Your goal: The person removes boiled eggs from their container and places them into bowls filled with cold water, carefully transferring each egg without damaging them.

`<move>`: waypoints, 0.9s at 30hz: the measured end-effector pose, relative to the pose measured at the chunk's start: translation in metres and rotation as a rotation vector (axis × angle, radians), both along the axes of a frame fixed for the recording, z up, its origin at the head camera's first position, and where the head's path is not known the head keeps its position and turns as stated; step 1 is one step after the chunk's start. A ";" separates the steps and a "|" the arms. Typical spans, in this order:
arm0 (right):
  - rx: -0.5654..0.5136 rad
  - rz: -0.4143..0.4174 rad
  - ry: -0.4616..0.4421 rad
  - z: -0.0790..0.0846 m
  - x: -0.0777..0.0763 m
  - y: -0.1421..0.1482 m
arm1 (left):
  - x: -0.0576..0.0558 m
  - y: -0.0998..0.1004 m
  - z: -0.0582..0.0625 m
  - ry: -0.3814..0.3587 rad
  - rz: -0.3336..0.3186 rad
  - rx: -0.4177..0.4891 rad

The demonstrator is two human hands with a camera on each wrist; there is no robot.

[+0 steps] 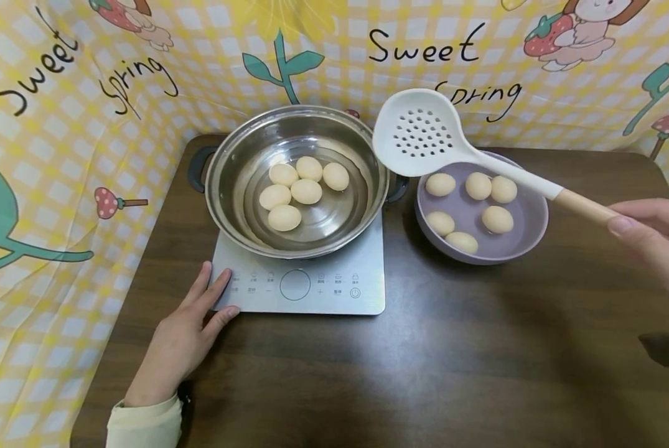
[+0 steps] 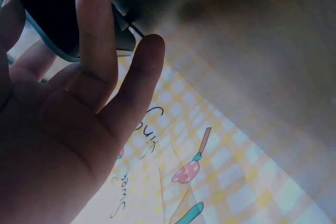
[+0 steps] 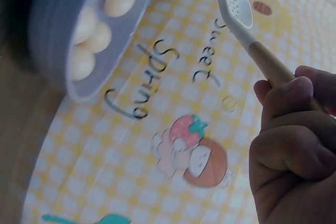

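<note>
My right hand (image 1: 661, 239) grips the wooden handle of a white slotted spoon (image 1: 508, 169), its perforated head raised between the pot and the bowl. In the right wrist view, curled fingers (image 3: 289, 145) wrap that handle. My left hand (image 1: 185, 336) rests with spread, straight fingers at the left front corner of a silver induction cooker (image 1: 334, 305). On the cooker stands a steel pot (image 1: 362, 224) with several eggs (image 1: 284, 218) lying in clear liquid. To its right, a purple bowl (image 1: 538, 227) holds several more eggs (image 1: 497, 219); the spoon covers part of its far rim.
A dark wooden table (image 1: 424, 373) carries everything. Behind and at the left hangs a yellow checked cloth (image 1: 200, 68) with printed drawings and words. The pot's black side handles (image 1: 200, 168) stick out left and right. A dark object (image 1: 659, 348) shows at the right edge.
</note>
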State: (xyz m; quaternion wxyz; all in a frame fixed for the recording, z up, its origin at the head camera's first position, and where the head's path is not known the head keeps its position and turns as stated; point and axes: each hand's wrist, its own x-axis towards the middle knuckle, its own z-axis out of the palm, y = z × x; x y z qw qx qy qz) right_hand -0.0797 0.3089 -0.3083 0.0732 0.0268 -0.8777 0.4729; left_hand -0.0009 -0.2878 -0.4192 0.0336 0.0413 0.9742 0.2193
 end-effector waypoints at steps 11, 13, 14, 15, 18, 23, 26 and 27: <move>0.273 0.140 0.291 0.016 -0.007 -0.077 | 0.000 -0.002 -0.001 -0.020 -0.005 0.000; 0.337 0.214 0.419 0.013 -0.012 -0.086 | 0.000 -0.003 -0.001 -0.031 -0.007 -0.002; 0.362 0.246 0.484 0.011 -0.014 -0.091 | 0.000 -0.003 -0.001 -0.034 -0.006 -0.002; 0.374 0.275 0.538 0.010 -0.016 -0.095 | 0.001 -0.003 -0.002 -0.033 -0.006 -0.003; 0.398 0.338 0.693 0.007 -0.021 -0.109 | 0.001 -0.003 -0.002 -0.024 -0.010 -0.003; 0.394 0.383 0.858 0.006 -0.027 -0.128 | 0.001 -0.003 -0.003 0.027 -0.020 -0.003; 0.408 0.388 0.924 0.003 -0.030 -0.137 | 0.001 -0.004 -0.004 0.036 -0.021 -0.001; 0.412 0.390 0.941 0.002 -0.031 -0.139 | 0.001 -0.004 -0.004 0.032 -0.020 -0.001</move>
